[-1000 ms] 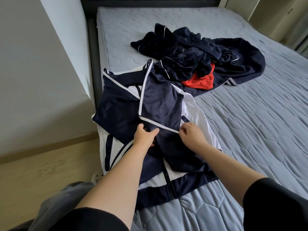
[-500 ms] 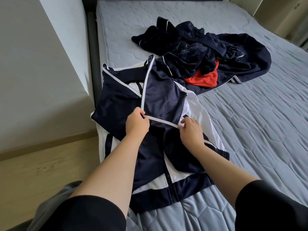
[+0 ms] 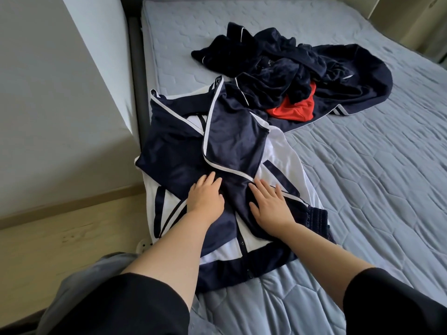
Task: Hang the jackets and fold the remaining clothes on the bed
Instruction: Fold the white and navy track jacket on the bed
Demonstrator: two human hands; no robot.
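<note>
Left hand (image 3: 205,197) and right hand (image 3: 269,204) lie flat on jacket (image 3: 229,139) on bed (image 3: 362,194).

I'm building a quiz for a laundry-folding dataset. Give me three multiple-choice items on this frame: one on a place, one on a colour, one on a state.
1. Where is the red garment?
A. on the floor
B. in the navy clothes pile on the bed
C. draped over a chair

2. What colour is the piping on the navy and white jacket?
A. white
B. yellow
C. red

3. How do the left hand and right hand lie?
A. pinching the piping
B. lifted off the cloth
C. flat on the jacket, fingers straight

Answers:
1 B: red shows amid the navy heap beyond the jacket.
2 A: white strips edge the navy panels.
3 C: both palms lie spread on the fabric.
</note>
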